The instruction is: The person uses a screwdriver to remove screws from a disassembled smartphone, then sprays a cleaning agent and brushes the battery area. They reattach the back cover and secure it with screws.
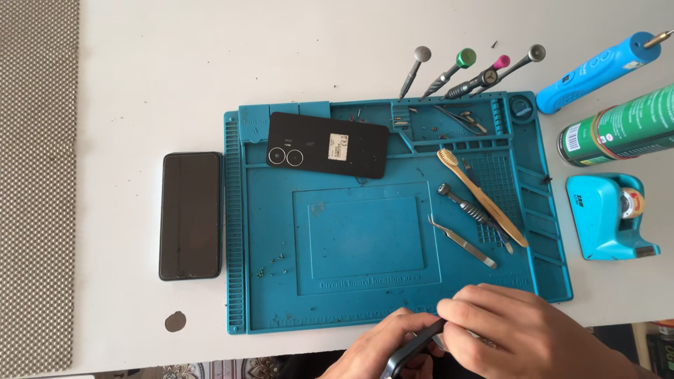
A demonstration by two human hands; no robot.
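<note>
A white table (140, 84) is carrying everything. A blue work mat (365, 295) is lying across its centre. Just left of the mat, a dark phone (189, 215) is lying flat, with a small dark disc (175, 321) below it. At upper right, a blue cylindrical tool (597, 71), a green can (618, 126) and a blue tape dispenser (607, 214) are resting. A grey woven strip (35, 189) is running down the frame's left edge.

White table (140, 84) (evenly lit); grey woven mat (35, 182) at left.
</note>
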